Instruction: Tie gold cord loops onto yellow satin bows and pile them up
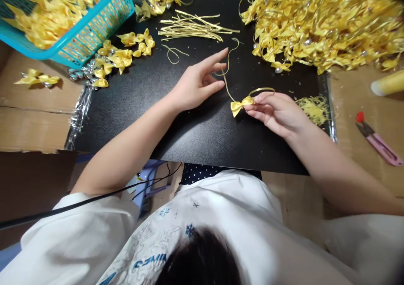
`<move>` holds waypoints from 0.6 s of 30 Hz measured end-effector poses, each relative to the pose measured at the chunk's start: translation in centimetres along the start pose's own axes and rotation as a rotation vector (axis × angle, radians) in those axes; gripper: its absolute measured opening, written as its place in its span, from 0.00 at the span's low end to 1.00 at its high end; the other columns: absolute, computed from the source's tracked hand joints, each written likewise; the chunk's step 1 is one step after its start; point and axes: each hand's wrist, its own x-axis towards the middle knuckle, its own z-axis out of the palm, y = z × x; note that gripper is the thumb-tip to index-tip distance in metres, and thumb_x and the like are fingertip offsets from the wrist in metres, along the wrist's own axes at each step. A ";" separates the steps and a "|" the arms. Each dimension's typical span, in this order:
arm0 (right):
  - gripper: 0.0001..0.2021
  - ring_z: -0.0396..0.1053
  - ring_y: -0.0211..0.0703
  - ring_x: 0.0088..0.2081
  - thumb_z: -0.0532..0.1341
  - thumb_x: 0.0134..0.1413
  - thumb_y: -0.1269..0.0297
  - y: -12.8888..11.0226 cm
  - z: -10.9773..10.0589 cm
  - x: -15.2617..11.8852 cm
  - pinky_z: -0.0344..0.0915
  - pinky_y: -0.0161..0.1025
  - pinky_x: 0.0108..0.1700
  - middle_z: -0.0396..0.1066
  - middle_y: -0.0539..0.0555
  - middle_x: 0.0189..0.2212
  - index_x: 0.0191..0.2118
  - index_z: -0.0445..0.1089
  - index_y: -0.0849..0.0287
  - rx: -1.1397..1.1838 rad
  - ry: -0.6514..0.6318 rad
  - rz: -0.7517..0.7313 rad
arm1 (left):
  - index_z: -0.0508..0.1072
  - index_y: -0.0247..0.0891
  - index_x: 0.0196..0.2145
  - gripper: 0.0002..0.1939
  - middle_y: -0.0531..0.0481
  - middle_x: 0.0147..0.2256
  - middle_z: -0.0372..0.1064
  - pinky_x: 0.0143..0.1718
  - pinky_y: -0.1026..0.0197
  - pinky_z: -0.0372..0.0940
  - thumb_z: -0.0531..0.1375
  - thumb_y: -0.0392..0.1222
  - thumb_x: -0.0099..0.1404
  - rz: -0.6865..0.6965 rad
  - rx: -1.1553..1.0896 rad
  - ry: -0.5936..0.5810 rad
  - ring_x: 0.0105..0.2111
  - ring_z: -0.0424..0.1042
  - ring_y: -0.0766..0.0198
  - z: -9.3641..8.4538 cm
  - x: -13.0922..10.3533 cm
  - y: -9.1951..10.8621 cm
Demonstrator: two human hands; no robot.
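Note:
A small yellow ribbon bow (241,105) hangs over the black tabletop, pinched between the thumb and fingers of my right hand (277,112). From it a gold ribbon loop (263,89) curves up over those fingers. A thin yellow thread (227,90) runs from the bow up to my left hand (200,83). There the thread passes around a finger, and its loose end trails away on the far side. My left index finger is stretched out and the thumb stands apart, while the other fingers curl in by the thread. Their exact grip is partly hidden.
Cut gold ribbon strips (192,27) lie at the back. Yellow bows fill a turquoise basket (94,28); more bows (116,59) lie beside it. A big bow pile (309,28) covers the back right. Thread scraps (314,110), pink-handled snips (378,144) and a yellow spool (388,85) are right.

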 end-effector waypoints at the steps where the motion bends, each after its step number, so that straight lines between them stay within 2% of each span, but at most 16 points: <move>1: 0.06 0.75 0.33 0.27 0.62 0.46 0.76 0.0 0.0 0.0 0.75 0.30 0.34 0.72 0.48 0.21 0.23 0.68 0.61 0.025 0.006 -0.001 | 0.68 0.38 0.51 0.22 0.46 0.44 0.73 0.39 0.63 0.66 0.66 0.39 0.58 -0.012 0.042 0.044 0.41 0.74 0.62 -0.1 -0.1 0.0; 3: 0.06 0.76 0.34 0.28 0.62 0.46 0.75 0.0 -0.1 0.2 0.75 0.29 0.34 0.73 0.48 0.21 0.23 0.68 0.61 0.085 0.014 -0.001 | 0.73 0.35 0.42 0.17 0.45 0.35 0.74 0.32 0.66 0.66 0.65 0.47 0.59 -0.084 0.061 0.107 0.33 0.74 0.63 0.0 -0.4 0.2; 4: 0.06 0.76 0.33 0.28 0.62 0.46 0.75 0.0 -0.1 0.2 0.75 0.29 0.34 0.73 0.48 0.21 0.23 0.68 0.60 0.119 0.016 0.006 | 0.74 0.33 0.37 0.17 0.45 0.29 0.74 0.28 0.66 0.65 0.63 0.51 0.61 -0.139 0.035 0.070 0.28 0.73 0.65 0.1 -0.7 0.6; 5: 0.06 0.75 0.33 0.27 0.62 0.46 0.75 0.0 -0.1 0.3 0.75 0.28 0.34 0.73 0.48 0.21 0.23 0.68 0.60 0.156 0.021 0.019 | 0.74 0.32 0.32 0.20 0.46 0.25 0.72 0.24 0.67 0.63 0.60 0.56 0.62 -0.204 -0.015 -0.026 0.24 0.72 0.65 0.3 -0.9 1.0; 6: 0.06 0.75 0.32 0.26 0.62 0.46 0.75 0.0 0.0 0.3 0.75 0.26 0.33 0.73 0.48 0.21 0.22 0.68 0.60 0.196 0.026 0.037 | 0.73 0.31 0.29 0.24 0.45 0.22 0.71 0.20 0.67 0.61 0.58 0.59 0.63 -0.276 -0.081 -0.171 0.20 0.70 0.66 0.6 -1.2 1.4; 8: 0.07 0.75 0.32 0.25 0.62 0.45 0.77 -0.1 0.2 0.3 0.74 0.24 0.31 0.74 0.48 0.20 0.22 0.69 0.61 0.269 0.021 0.081 | 0.73 0.31 0.33 0.25 0.44 0.26 0.73 0.17 0.67 0.61 0.59 0.60 0.61 -0.408 -0.263 -0.470 0.19 0.71 0.66 1.3 -1.8 2.2; 9: 0.07 0.74 0.32 0.24 0.62 0.45 0.77 0.0 0.3 0.3 0.74 0.23 0.30 0.74 0.49 0.20 0.22 0.69 0.61 0.299 0.012 0.099 | 0.72 0.32 0.36 0.23 0.44 0.30 0.74 0.18 0.67 0.63 0.63 0.58 0.59 -0.448 -0.346 -0.513 0.20 0.72 0.66 1.7 -2.1 2.5; 10: 0.07 0.75 0.32 0.24 0.62 0.44 0.78 0.0 0.4 0.3 0.74 0.23 0.30 0.74 0.49 0.20 0.22 0.69 0.61 0.322 0.000 0.111 | 0.70 0.33 0.38 0.21 0.45 0.33 0.75 0.19 0.67 0.65 0.65 0.54 0.57 -0.473 -0.418 -0.493 0.22 0.73 0.66 2.1 -2.3 2.6; 13: 0.06 0.75 0.34 0.24 0.63 0.43 0.78 0.3 0.5 0.2 0.74 0.24 0.29 0.75 0.50 0.20 0.22 0.71 0.61 0.355 -0.029 0.116 | 0.68 0.34 0.37 0.17 0.47 0.33 0.74 0.24 0.66 0.69 0.68 0.47 0.56 -0.492 -0.567 -0.305 0.24 0.73 0.68 3.2 -2.7 2.4; 16: 0.05 0.76 0.35 0.25 0.64 0.41 0.76 0.6 0.5 0.1 0.74 0.25 0.30 0.77 0.51 0.21 0.22 0.73 0.61 0.349 -0.043 0.106 | 0.71 0.33 0.35 0.14 0.48 0.31 0.74 0.25 0.68 0.69 0.67 0.44 0.56 -0.491 -0.613 -0.147 0.23 0.70 0.71 3.7 -2.7 1.8; 18: 0.04 0.76 0.36 0.26 0.65 0.41 0.75 0.7 0.4 0.1 0.75 0.27 0.31 0.77 0.52 0.21 0.22 0.73 0.60 0.324 -0.048 0.093 | 0.73 0.33 0.34 0.13 0.47 0.30 0.74 0.26 0.68 0.68 0.67 0.43 0.56 -0.499 -0.612 -0.090 0.22 0.69 0.72 3.7 -2.7 1.5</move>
